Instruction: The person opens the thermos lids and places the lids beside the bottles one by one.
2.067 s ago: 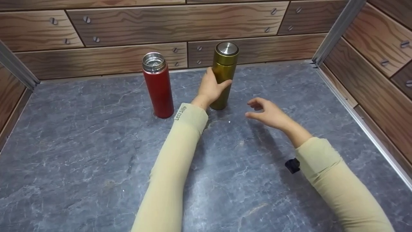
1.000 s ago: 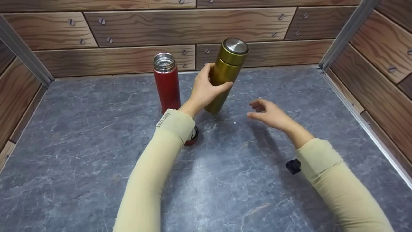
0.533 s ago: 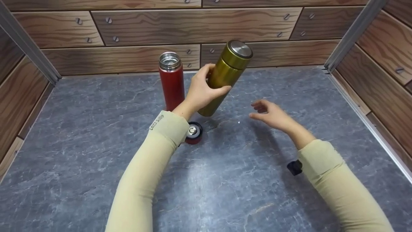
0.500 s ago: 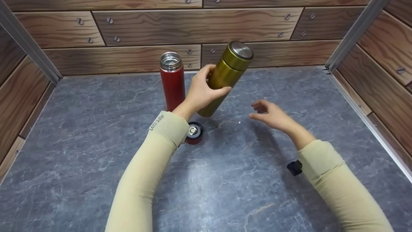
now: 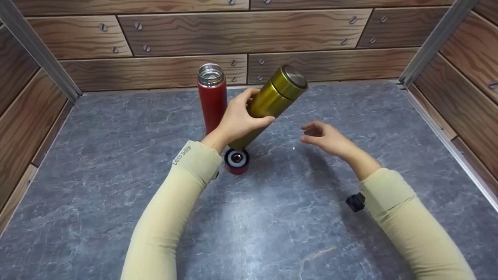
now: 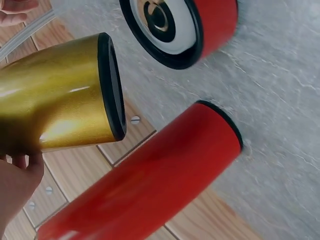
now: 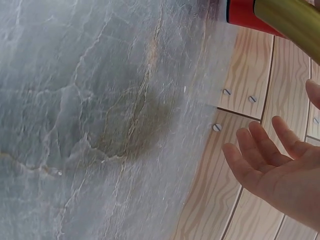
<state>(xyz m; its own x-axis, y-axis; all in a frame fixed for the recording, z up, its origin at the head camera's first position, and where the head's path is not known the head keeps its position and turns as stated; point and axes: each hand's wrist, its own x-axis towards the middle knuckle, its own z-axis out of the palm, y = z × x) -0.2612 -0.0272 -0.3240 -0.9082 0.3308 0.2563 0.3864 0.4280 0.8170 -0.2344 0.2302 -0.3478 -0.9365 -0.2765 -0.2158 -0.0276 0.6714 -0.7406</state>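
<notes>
Head view: two bare hands over a grey marbled desk [image 5: 249, 229], a wall of printed wood planks [image 5: 183, 35] at twelve o'clock.
Left hand: [image 5: 242, 118] grasping the gold bottle, thumb on the near side and fingers round the far side.
Gold bottle: [image 5: 272, 101] capped with a metal-topped lid and tilted, its top between one and two o'clock, its base between seven and eight; the left wrist view shows that base apart from both red things.
Red bottle: [image 5: 213, 105] upright on the desk, at nine o'clock from the gold bottle, uncapped, its bare metal neck upward.
Red lid: [image 5: 237, 169] on the desk at seven o'clock from the gold bottle's middle, just beside its base in the head view, its underside with black rim and pale inside facing up.
Right hand: [image 5: 325, 138] released, fingers loosely bent, at four o'clock from the gold bottle and apart from it; the right wrist view shows its palm and spread fingers.
Sleeves: both pale yellow-green, the left cuff [image 5: 198, 161] carrying dark lettering, a small black piece [image 5: 355, 202] showing at nine o'clock from the right cuff [image 5: 387, 190].
</notes>
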